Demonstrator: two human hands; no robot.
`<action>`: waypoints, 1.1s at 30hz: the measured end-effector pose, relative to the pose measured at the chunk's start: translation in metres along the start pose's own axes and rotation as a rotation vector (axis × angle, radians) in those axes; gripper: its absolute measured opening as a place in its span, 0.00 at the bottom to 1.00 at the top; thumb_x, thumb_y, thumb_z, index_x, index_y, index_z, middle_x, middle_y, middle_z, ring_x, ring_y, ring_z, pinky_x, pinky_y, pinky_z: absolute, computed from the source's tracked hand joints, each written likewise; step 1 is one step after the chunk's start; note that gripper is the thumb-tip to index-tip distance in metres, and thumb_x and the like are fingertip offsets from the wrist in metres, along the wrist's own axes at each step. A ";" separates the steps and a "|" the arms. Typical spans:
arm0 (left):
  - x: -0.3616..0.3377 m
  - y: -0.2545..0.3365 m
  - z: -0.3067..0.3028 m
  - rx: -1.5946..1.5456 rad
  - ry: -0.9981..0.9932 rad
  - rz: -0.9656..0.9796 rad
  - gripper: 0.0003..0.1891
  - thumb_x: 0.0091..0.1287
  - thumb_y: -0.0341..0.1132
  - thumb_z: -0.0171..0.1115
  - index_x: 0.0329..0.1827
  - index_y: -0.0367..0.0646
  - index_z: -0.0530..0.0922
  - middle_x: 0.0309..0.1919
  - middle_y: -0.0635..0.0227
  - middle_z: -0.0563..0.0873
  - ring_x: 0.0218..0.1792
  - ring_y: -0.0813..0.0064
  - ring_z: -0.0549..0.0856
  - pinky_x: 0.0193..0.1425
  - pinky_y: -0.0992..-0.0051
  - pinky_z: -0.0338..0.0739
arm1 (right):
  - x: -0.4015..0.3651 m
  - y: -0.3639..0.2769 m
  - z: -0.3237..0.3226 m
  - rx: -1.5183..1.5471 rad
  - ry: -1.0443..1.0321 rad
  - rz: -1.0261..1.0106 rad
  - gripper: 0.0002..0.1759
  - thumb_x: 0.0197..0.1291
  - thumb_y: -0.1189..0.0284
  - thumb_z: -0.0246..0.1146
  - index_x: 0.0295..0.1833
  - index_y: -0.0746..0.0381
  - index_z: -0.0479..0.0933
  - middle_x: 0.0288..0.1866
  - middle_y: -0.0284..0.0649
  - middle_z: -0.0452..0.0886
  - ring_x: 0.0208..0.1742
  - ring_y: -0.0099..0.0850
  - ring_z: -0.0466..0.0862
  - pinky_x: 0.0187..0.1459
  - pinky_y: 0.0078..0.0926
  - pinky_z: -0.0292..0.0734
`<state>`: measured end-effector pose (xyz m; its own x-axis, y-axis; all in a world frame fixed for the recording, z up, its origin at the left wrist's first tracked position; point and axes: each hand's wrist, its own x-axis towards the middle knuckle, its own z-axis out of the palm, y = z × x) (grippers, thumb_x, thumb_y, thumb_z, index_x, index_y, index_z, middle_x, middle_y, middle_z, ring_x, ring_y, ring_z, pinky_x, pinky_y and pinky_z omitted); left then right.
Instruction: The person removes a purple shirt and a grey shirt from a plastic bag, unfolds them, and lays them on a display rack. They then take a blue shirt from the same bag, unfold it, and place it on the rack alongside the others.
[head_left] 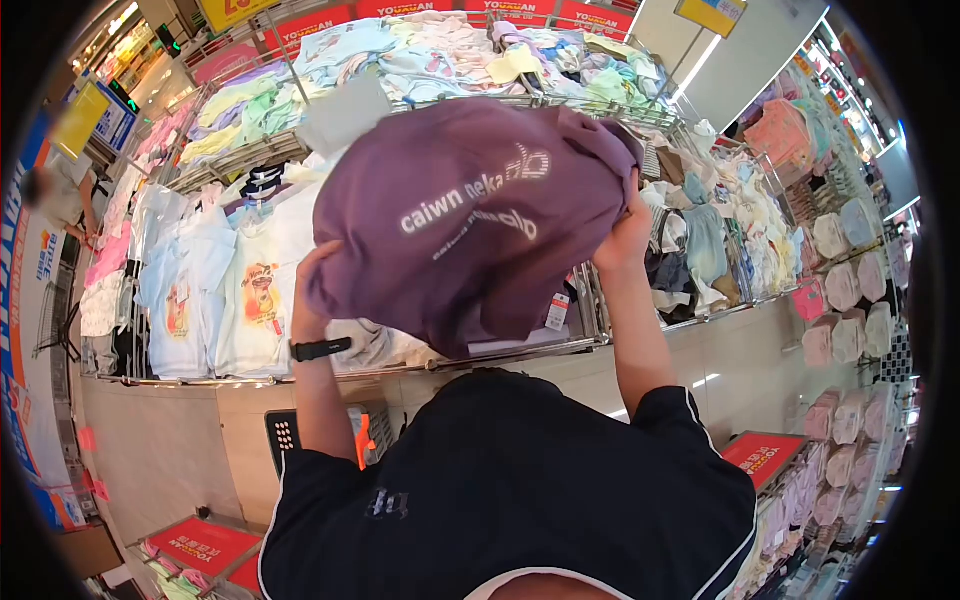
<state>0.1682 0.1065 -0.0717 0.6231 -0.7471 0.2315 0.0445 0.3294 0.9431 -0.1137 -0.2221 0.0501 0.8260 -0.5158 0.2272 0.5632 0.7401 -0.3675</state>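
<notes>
A purple T-shirt (pixel 390 190) with white lettering is spread out in the air over the display bin. My left hand (pixel 312 283) is closed on its left edge, with a dark band around the wrist below. On the other side my right hand (pixel 624 236) grips the shirt's right edge, fingers partly hidden behind the cloth. A white and red price tag (pixel 557 311) shows by the shirt's lower edge. White shirts with a printed drink design (pixel 262 300) lie flat to the left of my left hand. Dark folded clothes (pixel 672 275) lie to the right of my right hand.
The bin's metal rail (pixel 480 352) runs across in front of me. More clothes (pixel 400 55) are heaped behind, under red signs (pixel 510 10). Packs hang on a rack (pixel 845 285) at the right. Another person (pixel 68 195) stands at the far left.
</notes>
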 end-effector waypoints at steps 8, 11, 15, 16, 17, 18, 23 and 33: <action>0.027 -0.017 0.066 -0.158 -0.164 -0.029 0.42 0.49 0.17 0.58 0.73 0.42 0.61 0.70 0.54 0.71 0.74 0.59 0.67 0.75 0.58 0.63 | -0.020 0.021 0.004 0.035 -0.118 0.207 0.29 0.77 0.54 0.45 0.71 0.65 0.65 0.68 0.48 0.74 0.67 0.46 0.76 0.70 0.48 0.68; 0.028 -0.053 0.120 -0.016 -0.398 -0.109 0.47 0.52 0.33 0.78 0.75 0.43 0.59 0.67 0.58 0.73 0.70 0.63 0.71 0.74 0.61 0.64 | -0.030 0.023 -0.002 0.041 -0.089 0.229 0.28 0.77 0.55 0.45 0.69 0.64 0.67 0.65 0.49 0.77 0.62 0.46 0.80 0.66 0.48 0.72; 0.021 -0.078 0.161 0.143 -0.665 -0.319 0.32 0.59 0.34 0.75 0.66 0.39 0.73 0.54 0.66 0.83 0.58 0.75 0.78 0.65 0.69 0.71 | -0.036 0.019 -0.017 0.001 0.005 0.219 0.26 0.76 0.55 0.46 0.66 0.64 0.69 0.61 0.49 0.80 0.57 0.45 0.83 0.62 0.47 0.75; 0.020 -0.078 0.166 0.167 -0.686 -0.326 0.27 0.61 0.34 0.74 0.63 0.39 0.76 0.51 0.68 0.85 0.54 0.77 0.80 0.63 0.71 0.73 | -0.037 0.016 -0.025 -0.003 0.018 0.196 0.26 0.76 0.55 0.46 0.66 0.64 0.69 0.60 0.49 0.80 0.57 0.45 0.83 0.62 0.47 0.75; 0.020 -0.078 0.165 0.096 -0.608 -0.330 0.23 0.62 0.34 0.73 0.60 0.38 0.79 0.48 0.70 0.86 0.52 0.79 0.80 0.60 0.73 0.74 | -0.039 0.012 -0.034 -0.008 0.031 0.169 0.26 0.76 0.55 0.46 0.66 0.64 0.69 0.60 0.49 0.80 0.57 0.45 0.82 0.62 0.47 0.75; 0.020 -0.078 0.160 0.026 -0.532 -0.336 0.19 0.64 0.33 0.71 0.56 0.37 0.81 0.46 0.71 0.86 0.49 0.81 0.81 0.58 0.74 0.75 | -0.042 0.005 -0.041 -0.012 0.045 0.142 0.26 0.76 0.55 0.46 0.65 0.65 0.70 0.60 0.49 0.80 0.57 0.45 0.82 0.62 0.47 0.75; 0.038 -0.037 0.127 0.182 -0.203 -0.218 0.10 0.65 0.27 0.66 0.48 0.36 0.83 0.38 0.76 0.86 0.40 0.87 0.80 0.46 0.79 0.77 | -0.066 -0.033 -0.033 -0.016 0.039 0.075 0.29 0.77 0.54 0.43 0.69 0.66 0.68 0.67 0.51 0.75 0.67 0.49 0.75 0.71 0.50 0.66; 0.064 0.031 0.132 0.285 -0.261 -0.215 0.07 0.62 0.26 0.67 0.41 0.33 0.82 0.30 0.77 0.83 0.32 0.88 0.76 0.37 0.82 0.71 | -0.052 -0.064 -0.052 -0.011 0.113 -0.026 0.26 0.77 0.58 0.46 0.68 0.66 0.70 0.66 0.49 0.77 0.67 0.44 0.76 0.71 0.47 0.66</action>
<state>0.1065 -0.0071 0.0034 0.4036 -0.9140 0.0412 -0.0884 0.0059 0.9961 -0.1937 -0.2647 0.0150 0.8034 -0.5802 0.1337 0.5833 0.7218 -0.3725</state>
